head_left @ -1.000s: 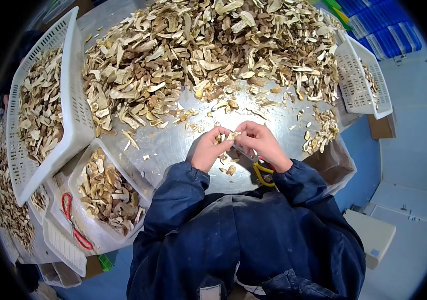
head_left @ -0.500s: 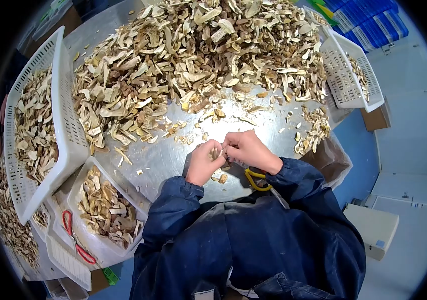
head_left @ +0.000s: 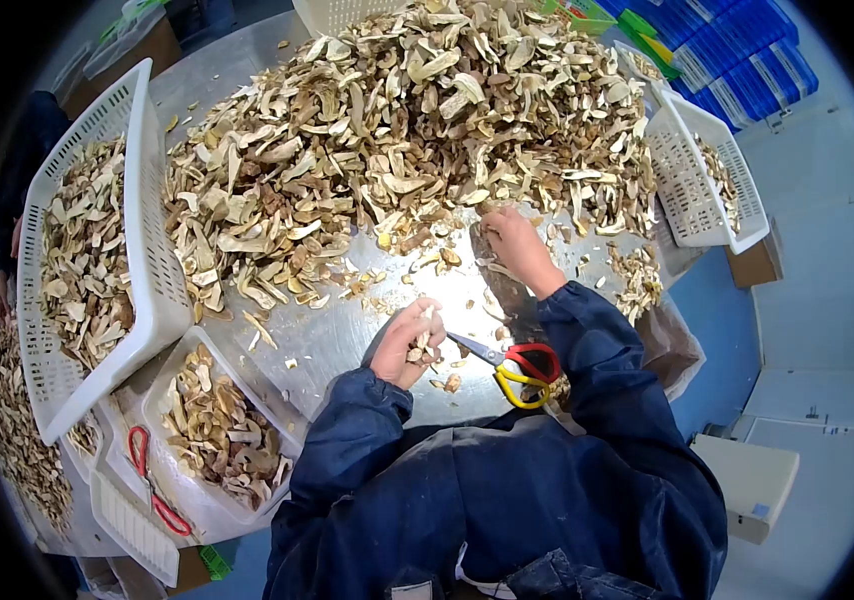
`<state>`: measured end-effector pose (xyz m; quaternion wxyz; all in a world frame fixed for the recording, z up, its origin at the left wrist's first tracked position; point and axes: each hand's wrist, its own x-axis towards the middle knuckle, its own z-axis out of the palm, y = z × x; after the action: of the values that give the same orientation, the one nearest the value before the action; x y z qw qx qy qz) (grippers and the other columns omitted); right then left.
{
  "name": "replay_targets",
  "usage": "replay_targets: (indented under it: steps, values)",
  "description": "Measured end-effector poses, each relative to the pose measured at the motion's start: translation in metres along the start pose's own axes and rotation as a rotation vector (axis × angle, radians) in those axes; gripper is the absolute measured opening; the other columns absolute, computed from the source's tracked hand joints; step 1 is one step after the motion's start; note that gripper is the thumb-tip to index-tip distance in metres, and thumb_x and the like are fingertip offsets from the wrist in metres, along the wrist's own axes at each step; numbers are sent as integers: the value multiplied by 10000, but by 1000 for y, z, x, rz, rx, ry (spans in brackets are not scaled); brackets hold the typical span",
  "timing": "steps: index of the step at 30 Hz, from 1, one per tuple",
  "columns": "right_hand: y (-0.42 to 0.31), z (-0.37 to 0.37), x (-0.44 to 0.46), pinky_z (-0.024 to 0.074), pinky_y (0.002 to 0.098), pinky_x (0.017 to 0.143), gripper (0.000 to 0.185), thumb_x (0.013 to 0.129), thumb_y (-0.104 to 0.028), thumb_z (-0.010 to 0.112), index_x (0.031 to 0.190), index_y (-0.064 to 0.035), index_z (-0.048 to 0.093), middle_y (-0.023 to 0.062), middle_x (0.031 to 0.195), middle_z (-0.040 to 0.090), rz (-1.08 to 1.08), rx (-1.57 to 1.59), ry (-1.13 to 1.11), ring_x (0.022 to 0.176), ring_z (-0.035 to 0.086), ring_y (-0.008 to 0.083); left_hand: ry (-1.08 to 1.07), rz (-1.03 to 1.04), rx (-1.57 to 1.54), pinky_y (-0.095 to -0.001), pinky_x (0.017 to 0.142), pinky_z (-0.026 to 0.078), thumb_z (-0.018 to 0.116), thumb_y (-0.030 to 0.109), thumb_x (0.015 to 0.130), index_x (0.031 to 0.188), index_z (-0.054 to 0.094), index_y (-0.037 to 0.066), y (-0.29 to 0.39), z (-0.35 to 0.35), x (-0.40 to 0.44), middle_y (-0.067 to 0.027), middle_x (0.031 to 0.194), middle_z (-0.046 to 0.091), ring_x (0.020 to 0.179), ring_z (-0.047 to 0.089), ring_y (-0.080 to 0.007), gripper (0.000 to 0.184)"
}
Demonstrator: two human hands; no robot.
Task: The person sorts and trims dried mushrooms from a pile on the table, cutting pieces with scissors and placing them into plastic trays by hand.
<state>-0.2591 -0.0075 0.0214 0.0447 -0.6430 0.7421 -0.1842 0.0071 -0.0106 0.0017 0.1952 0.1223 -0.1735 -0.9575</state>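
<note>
Elongated cream-brown mushroom slices are held in the curled left hand, pointing far, partly hidden. At the tan mushroom heap, the grip of the right hand cannot be told.

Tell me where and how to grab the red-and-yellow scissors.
Grip the red loop and yellow loop, probably best with the right hand coming from the right: the scissors lie with both loops toward that side, while the blades point left, toward the left hand.
</note>
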Motion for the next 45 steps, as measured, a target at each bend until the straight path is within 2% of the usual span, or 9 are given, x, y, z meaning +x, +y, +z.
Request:
replay_targets:
  steps: [4, 8, 14, 17, 23, 27, 31, 39, 45]
  values:
    - [-39, -21, -10, 486, 306, 684, 162, 814, -123, 627, 944, -30, 653, 121, 837, 659, 105, 293, -30, 747, 630, 227, 156, -2, -486, -339, 775, 493, 432, 215, 975, 1103, 520, 82, -4, -7, 2, -61, 1000, 578, 888, 575, -189, 204]
    - [-80, -51, -15, 480, 271, 690, 272, 818, -189, 660, 1039, -32, 646, 61, 885, 668, 71, 628, -305, 779, 607, 122, 246, 60, -419, -462, 977, 427, 403, 205, 980, 1074, 553, 93, 2, 9, 3, -72, 1210, 570, 1121, 545, -260, 209]
    - [17, -4, 18, 467, 391, 738, 203, 798, -177, 659, 895, -2, 624, 145, 918, 633, 100, -237, 143, 831, 591, 306, 149, 19, -668, -388, 817, 516, 396, 228, 983, 998, 551, 82, -7, -19, 4, -111, 1057, 590, 966, 590, -254, 214]
    - [20, -9, 16, 478, 353, 661, 153, 805, -144, 646, 828, 2, 606, 107, 831, 628, 53, -261, 59, 739, 603, 249, 149, 26, -656, -348, 743, 529, 412, 242, 976, 996, 539, 69, -5, -17, 4, -104, 992, 574, 890, 592, -233, 216]
    - [-36, -40, -12, 390, 215, 439, 90, 900, -118, 540, 900, -42, 589, -6, 704, 556, 568, 1463, -436, 544, 518, 70, 152, 49, -590, -316, 686, 532, 438, 226, 958, 1066, 515, 57, -4, -15, 2, -106, 1009, 561, 872, 582, -209, 215]
    - [-64, -38, -34, 333, 197, 423, 134, 913, -67, 492, 1019, 1, 537, 1, 650, 469, 772, 1964, -624, 501, 372, 63, 148, 82, -404, -249, 639, 523, 500, 222, 939, 1201, 491, 65, -6, -14, 1, -73, 1034, 555, 871, 567, -166, 306]
    - [-74, -22, -45, 356, 180, 450, 117, 899, -17, 502, 1000, -17, 560, 14, 708, 544, 943, 1824, -483, 505, 435, 70, 172, 83, -328, -219, 621, 503, 564, 240, 917, 1333, 412, 79, -1, -3, -3, -32, 1035, 535, 850, 544, -136, 471]
    - [-83, -5, -36, 479, 369, 586, 195, 800, -135, 607, 985, -85, 644, 136, 802, 628, 3, 423, -87, 677, 618, 267, 143, 347, -642, -231, 571, 471, 504, 182, 919, 1178, 524, 103, 6, -15, -3, -51, 965, 533, 802, 512, -152, 271]
    - [-117, 11, -19, 484, 439, 638, 149, 786, -126, 576, 915, -55, 598, 147, 798, 606, -127, 24, -194, 745, 613, 343, 157, 523, -546, -288, 669, 495, 524, 256, 904, 1148, 541, 100, 7, -23, -2, -54, 1003, 554, 879, 536, -181, 290]
